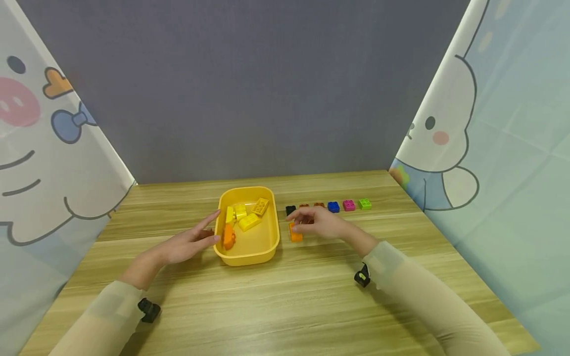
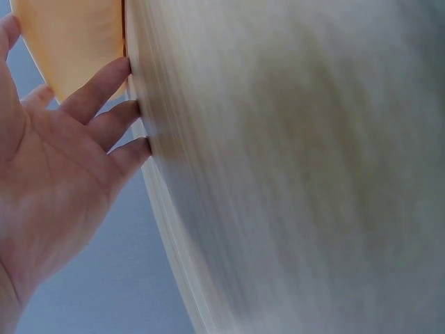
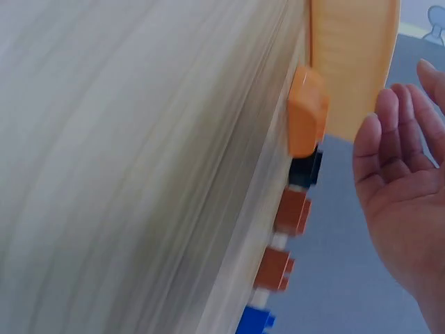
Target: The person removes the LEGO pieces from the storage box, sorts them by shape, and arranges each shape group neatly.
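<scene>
A yellow plastic bin [image 1: 247, 260] stands on the table with several yellow building blocks [image 1: 250, 222] and an orange block [image 1: 229, 236] inside. My left hand [image 1: 189, 244] is at the bin's left side, fingers spread and fairly straight; in the left wrist view its fingertips [image 2: 119, 68] are close to the bin wall [image 2: 73, 42]. Just right of the bin, another orange block [image 1: 296, 237] lies on the tabletop. Above that block hovers my right hand [image 1: 321, 222], fingers loosely bent and holding nothing; the right wrist view shows a gap between hand and orange block [image 3: 304, 115].
Behind the right hand runs a row of small blocks: black [image 1: 291, 210], two brown [image 3: 292, 211], blue [image 1: 333, 207], pink [image 1: 349, 205] and green [image 1: 365, 203]. A grey panel [image 1: 249, 99] rises at the table's back edge, with printed cloths on both sides.
</scene>
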`<state>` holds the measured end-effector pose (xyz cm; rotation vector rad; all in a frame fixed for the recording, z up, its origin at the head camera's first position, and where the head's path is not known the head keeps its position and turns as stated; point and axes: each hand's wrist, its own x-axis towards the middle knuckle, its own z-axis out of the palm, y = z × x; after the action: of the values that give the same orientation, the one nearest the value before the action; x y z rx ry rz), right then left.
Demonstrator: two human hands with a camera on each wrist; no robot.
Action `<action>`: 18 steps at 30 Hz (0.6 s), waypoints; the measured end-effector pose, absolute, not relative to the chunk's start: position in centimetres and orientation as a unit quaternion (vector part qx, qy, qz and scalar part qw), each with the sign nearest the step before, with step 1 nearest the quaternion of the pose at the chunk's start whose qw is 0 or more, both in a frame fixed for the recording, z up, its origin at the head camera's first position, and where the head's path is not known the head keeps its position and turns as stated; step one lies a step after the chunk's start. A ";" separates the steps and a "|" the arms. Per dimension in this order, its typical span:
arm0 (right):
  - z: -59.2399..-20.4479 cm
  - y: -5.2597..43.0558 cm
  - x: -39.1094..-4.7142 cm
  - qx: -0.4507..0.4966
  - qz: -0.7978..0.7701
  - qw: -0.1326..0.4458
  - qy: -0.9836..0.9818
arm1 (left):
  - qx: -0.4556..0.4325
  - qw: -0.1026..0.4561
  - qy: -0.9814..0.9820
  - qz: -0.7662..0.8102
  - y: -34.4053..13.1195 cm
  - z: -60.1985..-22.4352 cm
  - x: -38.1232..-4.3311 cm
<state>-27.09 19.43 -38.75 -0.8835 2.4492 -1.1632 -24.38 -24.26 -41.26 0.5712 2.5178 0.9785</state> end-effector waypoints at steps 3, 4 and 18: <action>-38.4 18.2 -26.8 -0.315 -0.424 0.143 0.837 | 0.203 0.191 0.894 0.351 -24.3 -41.3 -24.4; -38.3 17.8 -26.7 -0.319 -0.429 0.144 0.833 | 0.204 0.191 0.894 0.351 -24.3 -41.3 -24.4; -37.8 11.5 -27.1 -0.367 -0.420 0.149 0.817 | 0.204 0.188 0.895 0.350 -24.3 -41.3 -24.3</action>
<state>-27.13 11.49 -37.77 -1.0535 2.3480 -1.2062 -24.34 -24.30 -41.35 0.5729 2.5171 0.9852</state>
